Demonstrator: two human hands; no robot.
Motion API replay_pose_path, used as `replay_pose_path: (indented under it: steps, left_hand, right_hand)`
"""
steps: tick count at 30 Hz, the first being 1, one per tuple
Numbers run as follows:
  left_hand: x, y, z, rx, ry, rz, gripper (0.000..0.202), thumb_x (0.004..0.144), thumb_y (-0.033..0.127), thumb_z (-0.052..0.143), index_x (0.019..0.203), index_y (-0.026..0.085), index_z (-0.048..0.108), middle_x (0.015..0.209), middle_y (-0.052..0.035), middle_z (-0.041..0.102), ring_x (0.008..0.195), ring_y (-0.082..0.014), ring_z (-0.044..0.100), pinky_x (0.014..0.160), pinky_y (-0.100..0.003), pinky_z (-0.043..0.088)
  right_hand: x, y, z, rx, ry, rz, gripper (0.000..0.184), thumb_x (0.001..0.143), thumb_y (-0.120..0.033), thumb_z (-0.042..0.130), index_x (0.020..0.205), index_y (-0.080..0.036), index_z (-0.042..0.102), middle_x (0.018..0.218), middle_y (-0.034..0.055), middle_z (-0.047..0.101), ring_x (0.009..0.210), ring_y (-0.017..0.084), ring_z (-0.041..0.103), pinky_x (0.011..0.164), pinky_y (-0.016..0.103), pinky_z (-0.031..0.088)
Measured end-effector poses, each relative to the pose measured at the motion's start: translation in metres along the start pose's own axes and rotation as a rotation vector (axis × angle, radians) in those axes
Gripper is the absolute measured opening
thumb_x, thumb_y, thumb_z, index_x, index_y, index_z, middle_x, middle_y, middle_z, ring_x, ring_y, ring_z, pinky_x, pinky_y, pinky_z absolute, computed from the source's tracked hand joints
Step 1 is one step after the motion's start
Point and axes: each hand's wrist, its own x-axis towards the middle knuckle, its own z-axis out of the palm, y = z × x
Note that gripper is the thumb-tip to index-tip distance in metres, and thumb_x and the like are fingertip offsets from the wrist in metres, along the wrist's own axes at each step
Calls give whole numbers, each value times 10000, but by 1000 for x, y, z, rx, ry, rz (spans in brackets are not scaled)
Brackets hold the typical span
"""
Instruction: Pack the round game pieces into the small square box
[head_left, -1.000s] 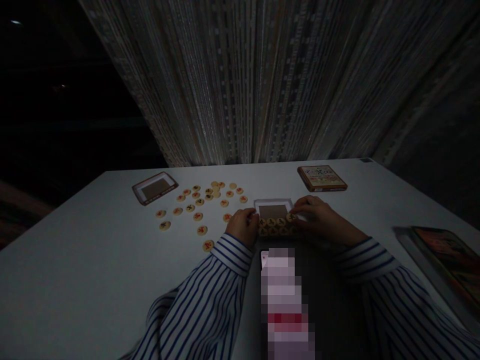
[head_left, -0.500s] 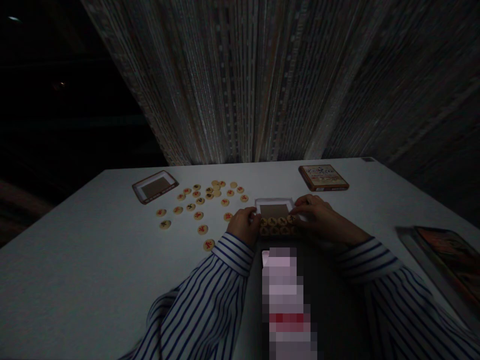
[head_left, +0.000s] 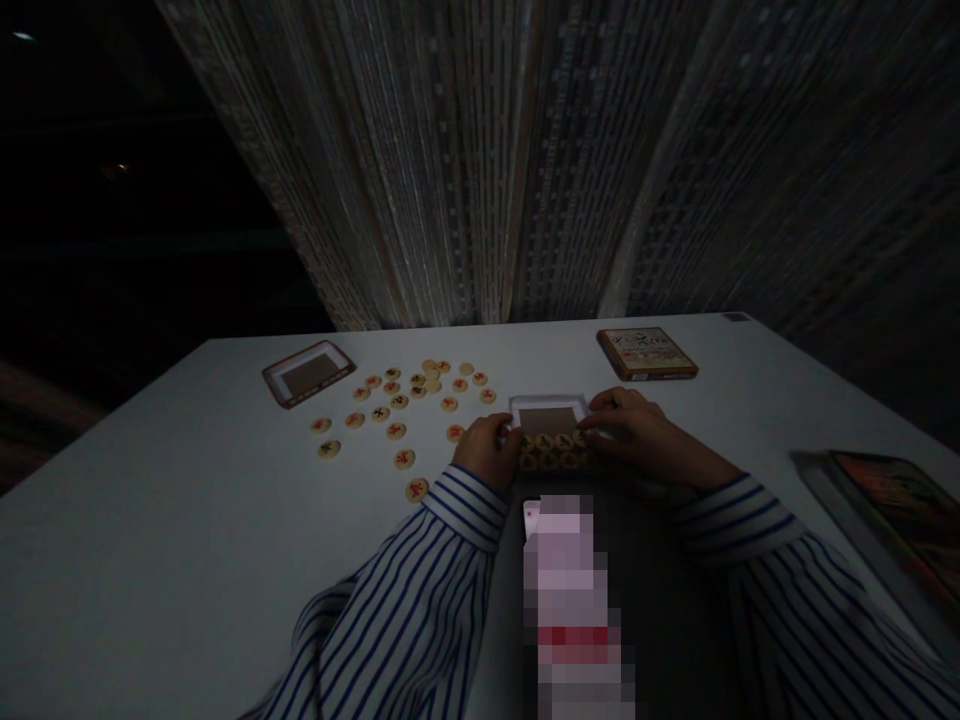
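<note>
A small open box (head_left: 549,407) with a brown inside lies on the white table (head_left: 187,540) in front of me. Round wooden game pieces (head_left: 553,452) fill its near part in two rows. My left hand (head_left: 486,450) rests at the box's left edge, fingers curled against it and the pieces. My right hand (head_left: 637,428) lies over the box's right side, its fingertips pinched on a piece at the right end of the rows. Both arms wear blue-striped sleeves.
Several loose round pieces (head_left: 397,405) with red or black marks are scattered left of the box. A second open box half (head_left: 308,373) lies far left. A printed lid (head_left: 646,353) sits far right. Flat colourful boxes (head_left: 892,515) lie at the right edge. A striped curtain hangs behind.
Almost nothing differs: both hands stay at the box. The right hand's fingers have shifted slightly along the row of pieces.
</note>
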Motion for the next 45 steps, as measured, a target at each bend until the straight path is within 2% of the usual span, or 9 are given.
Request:
replay_pose_path:
  steps: [6, 26, 34, 45]
  left_hand:
    - [1, -2, 0, -18, -17, 4, 295, 765, 271, 541, 1020, 151, 627, 872, -76, 661, 778, -167, 610, 743, -296, 476]
    - [2, 0, -1, -15, -24, -9, 309, 759, 279, 555, 1024, 137, 627, 865, -84, 663, 750, -168, 618, 724, -295, 486]
    - [2, 4, -3, 50, -53, -22, 310, 766, 266, 553, 1041, 140, 621, 884, -79, 664, 784, -169, 611, 754, -303, 474]
    - [3, 1, -2, 29, -58, -18, 313, 774, 269, 545, 1045, 127, 612, 886, -80, 662, 768, -164, 611, 748, -302, 480]
  right_hand:
    - [-2, 0, 1, -12, 34, -25, 188, 717, -305, 606, 878, -279, 699, 963, 78, 562, 903, 243, 515, 730, 430, 441]
    - [-2, -3, -2, -16, -37, 20, 188, 714, -301, 609, 877, -286, 702, 1009, 87, 555, 941, 265, 510, 741, 448, 424]
    - [-3, -4, -5, -7, -44, 11, 210, 742, -308, 579, 917, -267, 688, 997, 81, 552, 932, 241, 505, 771, 420, 410]
    - [-4, -3, -7, 12, -34, 17, 217, 759, -293, 551, 930, -251, 678, 987, 74, 556, 930, 229, 507, 790, 390, 404]
